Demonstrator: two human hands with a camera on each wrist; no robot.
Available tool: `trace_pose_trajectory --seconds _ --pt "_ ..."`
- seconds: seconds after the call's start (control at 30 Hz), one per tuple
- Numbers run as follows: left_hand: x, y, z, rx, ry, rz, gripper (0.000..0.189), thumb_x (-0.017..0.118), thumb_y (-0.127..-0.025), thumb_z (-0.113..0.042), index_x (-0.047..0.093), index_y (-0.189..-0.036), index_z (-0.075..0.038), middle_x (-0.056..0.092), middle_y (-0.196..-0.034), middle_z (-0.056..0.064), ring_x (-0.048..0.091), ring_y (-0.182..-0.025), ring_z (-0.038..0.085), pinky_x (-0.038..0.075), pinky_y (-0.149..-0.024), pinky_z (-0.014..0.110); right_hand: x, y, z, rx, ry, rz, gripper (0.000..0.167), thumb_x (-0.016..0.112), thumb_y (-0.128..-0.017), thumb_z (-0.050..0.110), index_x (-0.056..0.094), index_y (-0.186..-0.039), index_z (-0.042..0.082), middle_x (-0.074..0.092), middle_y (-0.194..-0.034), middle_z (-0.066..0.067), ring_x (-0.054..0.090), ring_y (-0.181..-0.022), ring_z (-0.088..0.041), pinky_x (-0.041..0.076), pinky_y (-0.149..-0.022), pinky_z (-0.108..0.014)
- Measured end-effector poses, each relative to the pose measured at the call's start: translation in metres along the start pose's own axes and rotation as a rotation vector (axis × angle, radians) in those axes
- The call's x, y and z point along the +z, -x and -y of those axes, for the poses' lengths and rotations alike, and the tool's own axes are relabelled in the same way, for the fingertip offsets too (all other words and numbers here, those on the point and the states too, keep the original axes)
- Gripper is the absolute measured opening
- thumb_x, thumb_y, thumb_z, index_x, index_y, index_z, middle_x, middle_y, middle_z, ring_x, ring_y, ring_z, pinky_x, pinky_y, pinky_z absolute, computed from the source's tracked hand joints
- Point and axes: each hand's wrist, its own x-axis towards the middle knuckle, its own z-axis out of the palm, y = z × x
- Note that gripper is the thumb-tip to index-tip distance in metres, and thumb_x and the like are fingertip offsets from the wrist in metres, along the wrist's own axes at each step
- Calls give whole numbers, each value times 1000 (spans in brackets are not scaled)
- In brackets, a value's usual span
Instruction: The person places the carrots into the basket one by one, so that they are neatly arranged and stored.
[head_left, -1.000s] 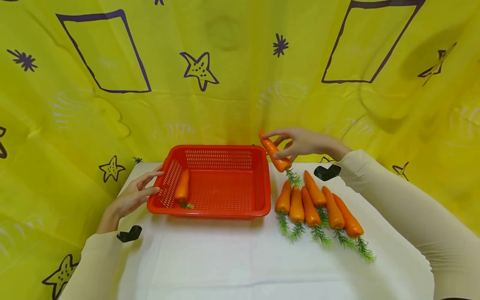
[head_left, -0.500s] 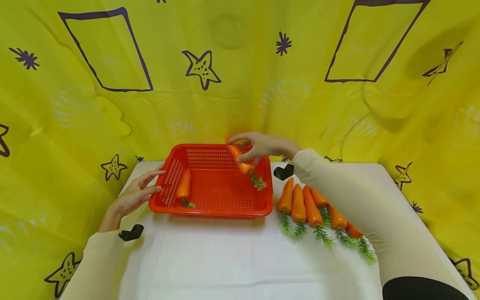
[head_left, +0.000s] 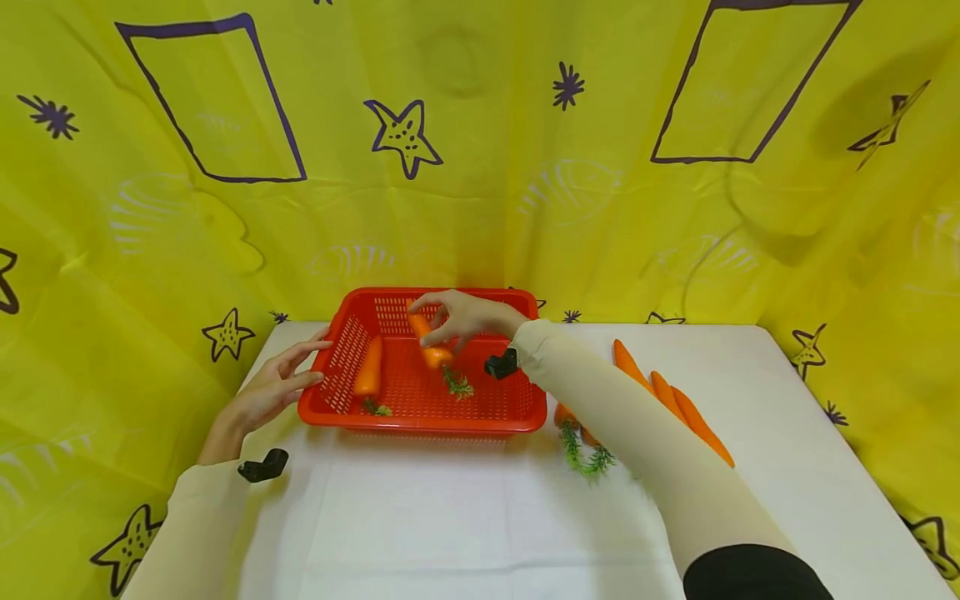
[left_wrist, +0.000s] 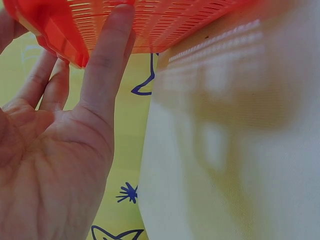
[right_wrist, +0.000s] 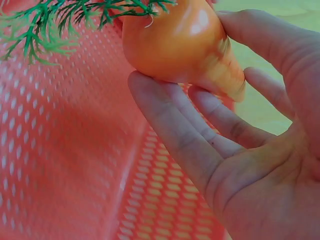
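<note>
My right hand (head_left: pixel 468 318) pinches an orange carrot (head_left: pixel 435 353) with green leafy fronds over the middle of the red plastic basket (head_left: pixel 420 423). In the right wrist view, thumb and fingertips press the carrot (right_wrist: pixel 172 42) from opposite sides, its thick leafy end toward the camera. Another carrot (head_left: pixel 368 371) lies inside the basket by its left wall. My left hand (head_left: pixel 262 397) touches the basket's left side with extended fingers. In the left wrist view, the left hand (left_wrist: pixel 55 145) has its thumb against the perforated outer wall (left_wrist: pixel 165 22).
Several carrots (head_left: pixel 693 417) lie on the white table (head_left: pixel 405 517) right of the basket, partly hidden under my right sleeve (head_left: pixel 622 417). A yellow curtain (head_left: pixel 480 208) with purple drawings hangs behind the table and at its sides.
My right hand has carried the carrot leftward from above the carrot group, over the basket's right rim, to the middle of the basket. The left hand stays at the left rim.
</note>
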Motion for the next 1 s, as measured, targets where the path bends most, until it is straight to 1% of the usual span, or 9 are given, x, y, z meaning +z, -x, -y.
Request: trace_pose_trajectory --seconds 0.07,0.23,0.37,0.5,0.6,0.8,1.0 --pt "-1 0 1 2 -4 1 51 52 -104 1 38 -153 0 3 -174 0 1 -155 40 51 -99 26 8 -9 -3 16 -27 -2 67 75 -95 14 44 -154 11 65 -114 -20 62 -80 -25 62 -75 -45" --pt "-1 0 1 4 -6 0 51 52 -105 1 39 -153 -1 3 -174 0 4 -156 37 51 -99 26 25 -29 -8 51 -71 -3 67 76 -94 14 45 -154 10 62 -124 -21 64 -84 -26 62 -74 -43" --pt "-1 0 1 2 7 -6 51 53 -104 1 40 -153 -2 3 -174 1 5 -156 36 52 -99 26 36 -40 -12 79 -100 -14 68 76 -94 13 45 -154 10 61 -119 -20 63 -82 -27 62 -75 -43" --pt "1 0 1 8 27 -13 51 54 -103 2 41 -153 -1 3 -174 2 4 -155 38 52 -98 27 46 -50 -17 110 -141 -29 66 77 -93 12 47 -152 10 61 -117 -16 66 -83 -27 62 -73 -41" --pt "1 -1 1 16 37 -13 50 54 -103 3 41 -152 0 2 -174 4 4 -155 39 53 -98 27 51 -58 -22 126 -155 -42 65 77 -93 11 48 -151 10 60 -117 -15 69 -83 -27 62 -71 -40" --pt "1 -1 0 16 32 -9 50 54 -103 3 41 -152 0 1 -174 5 4 -155 39 53 -98 27 61 -68 -28 153 -169 -61 64 77 -92 12 49 -149 10 57 -117 -15 69 -80 -26 62 -68 -41" --pt "1 -1 -1 11 24 -11 51 54 -103 3 40 -152 0 0 -174 5 0 -154 43 53 -97 27 68 -73 -29 171 -192 -81 63 79 -91 13 51 -147 11 57 -123 -14 71 -78 -26 62 -67 -42"
